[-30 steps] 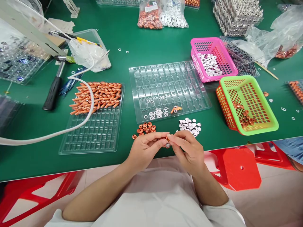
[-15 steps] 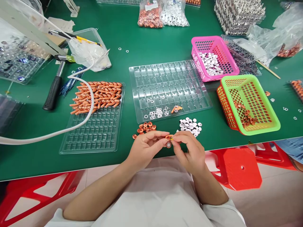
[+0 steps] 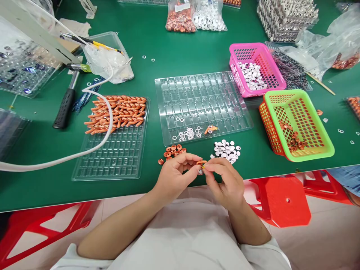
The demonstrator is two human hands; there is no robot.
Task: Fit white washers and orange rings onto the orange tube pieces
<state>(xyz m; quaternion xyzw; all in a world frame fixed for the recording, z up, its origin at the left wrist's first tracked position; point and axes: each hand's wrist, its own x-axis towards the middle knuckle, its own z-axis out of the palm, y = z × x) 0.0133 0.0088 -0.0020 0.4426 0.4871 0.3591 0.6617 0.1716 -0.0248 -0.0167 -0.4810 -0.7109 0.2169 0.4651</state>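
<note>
My left hand [image 3: 176, 174] and my right hand [image 3: 225, 180] meet at the table's near edge, both pinched on one small orange part [image 3: 200, 167] with a silvery round end. Just beyond the left hand lies a small heap of orange caps [image 3: 173, 152]. A heap of white discs [image 3: 226, 149] lies beyond the right hand. A clear blister tray [image 3: 201, 105] further back holds several little rings and one orange piece [image 3: 209, 129].
A second clear tray [image 3: 112, 157] at left carries rows of orange cones [image 3: 118, 112], with a white cable [image 3: 95, 146] across it. A hammer [image 3: 66, 99] lies at far left. A pink basket [image 3: 255, 69] and a green basket [image 3: 298, 125] stand at right. Red stools [image 3: 281, 200] sit below.
Both hands stay pinched on the small part and have shifted very slightly; the fingers have turned it a little. The view has tilted a touch.
</note>
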